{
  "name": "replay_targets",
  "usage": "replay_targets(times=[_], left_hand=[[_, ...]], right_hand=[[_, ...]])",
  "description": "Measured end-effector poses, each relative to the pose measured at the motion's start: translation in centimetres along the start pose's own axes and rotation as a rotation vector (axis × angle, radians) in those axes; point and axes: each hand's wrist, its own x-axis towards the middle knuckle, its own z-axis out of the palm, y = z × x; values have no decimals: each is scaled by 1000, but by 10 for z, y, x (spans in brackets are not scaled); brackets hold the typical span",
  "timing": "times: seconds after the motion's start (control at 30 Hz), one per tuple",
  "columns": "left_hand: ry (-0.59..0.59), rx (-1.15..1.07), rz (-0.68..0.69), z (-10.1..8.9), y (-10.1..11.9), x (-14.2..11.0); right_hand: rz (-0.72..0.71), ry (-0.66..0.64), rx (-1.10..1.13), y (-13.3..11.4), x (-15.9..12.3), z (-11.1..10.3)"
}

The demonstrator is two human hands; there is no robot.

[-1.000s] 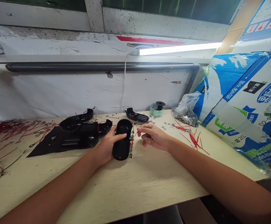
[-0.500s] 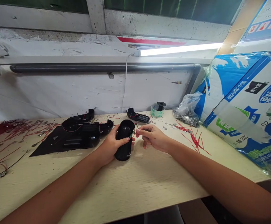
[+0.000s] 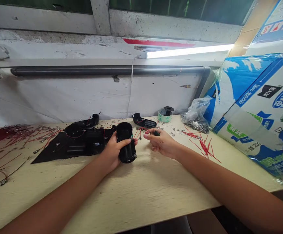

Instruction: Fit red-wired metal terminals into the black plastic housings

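My left hand [image 3: 115,148] is wrapped round a black plastic housing [image 3: 127,148], tilted with its hollow round end upward, thumb across its side. A small green part [image 3: 132,137] shows at the housing's edge by the thumb. To the right, my right hand [image 3: 159,141] is closed with thumb and forefinger together. A small dark-green-ended piece [image 3: 156,133] sticks out above its fingers; its exact kind is unclear. Thin red wires [image 3: 139,132] run in the gap between the two hands. The hands are apart.
More black housings [image 3: 87,139] lie on a black sheet [image 3: 51,152] at left, with tangled red wires [image 3: 5,135] beyond. A black shell [image 3: 143,121], tape roll [image 3: 164,116], bag of metal parts [image 3: 196,113] and red wires [image 3: 206,146] lie back and right, beside a carton [image 3: 253,113].
The housing has tipped and shifted slightly left, so its hollow end now shows. My right hand has drawn a little away from it, and the dark green end now shows above its fingers.
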Motion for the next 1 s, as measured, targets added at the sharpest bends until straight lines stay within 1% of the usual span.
replay_targets(times=[0.1,0.2,0.33,0.4,0.47,0.53,0.67,0.77,0.87,1.0], left_hand=[[49,-18,34,1,-4,1],[52,68,129,3,-9,1],[-29,246,282,3,-15,-1],[-68,309,325,1,-17,-2],[-114,323,338,0,-17,-3],[-167,272,318,-1,-18,-4],[-263,113,194,-1,-17,-7],[-288,67,122,1,-15,-9],[-297,35,99,3,-13,-11],[-320,-129,56,6,-5,-12]], right_hand=[[-34,-38,-164,3,-2,5],[-66,-53,-346,6,-7,15],[-144,-38,-401,8,-11,23],[-145,-53,-397,8,-11,24],[-132,-54,-406,8,-12,24],[-140,-45,-433,8,-13,24],[-182,-38,-502,7,-15,23],[-181,-30,-546,5,-17,24],[-178,-37,-533,4,-18,23],[-251,-13,-521,4,-17,20]])
